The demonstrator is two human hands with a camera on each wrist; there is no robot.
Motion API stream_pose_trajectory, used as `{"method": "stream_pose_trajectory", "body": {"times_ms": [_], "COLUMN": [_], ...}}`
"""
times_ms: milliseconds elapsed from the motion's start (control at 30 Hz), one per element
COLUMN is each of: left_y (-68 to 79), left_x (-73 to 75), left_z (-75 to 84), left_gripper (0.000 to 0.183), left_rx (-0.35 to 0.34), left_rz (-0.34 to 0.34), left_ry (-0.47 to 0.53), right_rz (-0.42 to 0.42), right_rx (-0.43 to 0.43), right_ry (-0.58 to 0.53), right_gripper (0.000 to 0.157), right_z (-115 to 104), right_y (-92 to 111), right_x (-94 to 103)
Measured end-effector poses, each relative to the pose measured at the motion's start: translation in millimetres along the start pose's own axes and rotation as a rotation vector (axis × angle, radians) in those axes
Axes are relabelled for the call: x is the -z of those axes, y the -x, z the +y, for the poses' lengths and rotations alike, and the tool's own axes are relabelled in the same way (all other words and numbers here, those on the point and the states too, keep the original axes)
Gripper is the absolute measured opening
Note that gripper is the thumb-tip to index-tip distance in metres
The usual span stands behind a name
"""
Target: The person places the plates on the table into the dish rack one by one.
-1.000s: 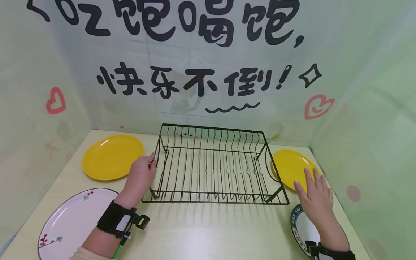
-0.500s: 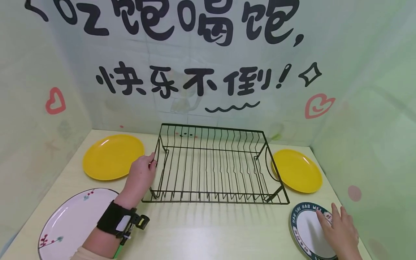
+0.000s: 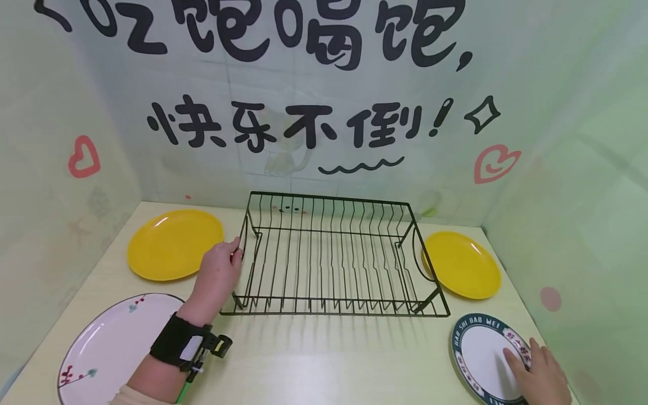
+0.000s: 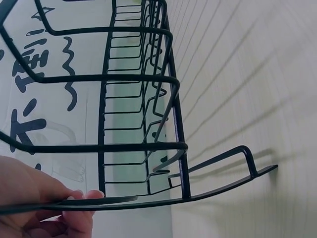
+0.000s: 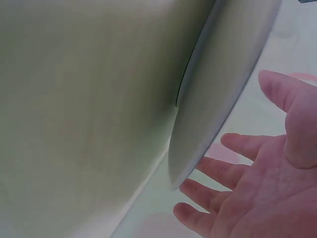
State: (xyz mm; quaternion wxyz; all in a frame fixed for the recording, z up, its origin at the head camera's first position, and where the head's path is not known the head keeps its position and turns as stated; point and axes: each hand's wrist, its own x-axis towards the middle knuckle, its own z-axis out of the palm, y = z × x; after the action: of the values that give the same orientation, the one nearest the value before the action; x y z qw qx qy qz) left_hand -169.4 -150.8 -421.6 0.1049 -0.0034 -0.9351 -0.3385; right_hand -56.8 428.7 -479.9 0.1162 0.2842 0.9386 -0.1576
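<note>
A black wire dish rack (image 3: 329,298) stands at the back middle of the table. My left hand (image 3: 220,269) grips its left end; in the left wrist view, thumb and fingers pinch the end wire (image 4: 148,205). At the front right lies a round white plate (image 3: 481,360) with a patterned dark blue rim. Over the right edge of that plate is my right hand (image 3: 544,376), thumb above the white face. In the right wrist view, the fingers of this hand (image 5: 247,193) are spread and fairly straight, fingertips right at the rim of the plate (image 5: 218,99).
One yellow plate (image 3: 172,244) lies left of the rack and another yellow plate (image 3: 463,267) on its right, partly behind the rack's end. A large white plate (image 3: 111,349) with floral sprigs sits under my left forearm. Printed cloth walls (image 3: 304,163) close in the table.
My right hand has drawn back from over the right yellow plate, down and to the right, to the edge of the blue-rimmed plate. The left hand and rack stay put.
</note>
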Motion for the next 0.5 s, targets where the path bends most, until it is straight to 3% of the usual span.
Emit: {"method": "stream_pose_trajectory", "body": {"times_ms": [233,500], "left_y": [-0.3,-1.4], "left_x": [-0.8,-0.9], "left_z": [0.1,0.1], "left_gripper": [0.039,0.039], "left_rx": [0.002,0.006], "left_rz": [0.006,0.007], "left_ry": [-0.003,0.001], "right_rz": [-0.003,-0.033], "right_rx": [-0.11,-0.09], "right_ry": [-0.045,-0.062], "right_gripper": [0.096,0.101], "right_z": [3.2,15.2], "right_y": [-0.5,-4.2], "right_x": [-5.1,-5.9]}}
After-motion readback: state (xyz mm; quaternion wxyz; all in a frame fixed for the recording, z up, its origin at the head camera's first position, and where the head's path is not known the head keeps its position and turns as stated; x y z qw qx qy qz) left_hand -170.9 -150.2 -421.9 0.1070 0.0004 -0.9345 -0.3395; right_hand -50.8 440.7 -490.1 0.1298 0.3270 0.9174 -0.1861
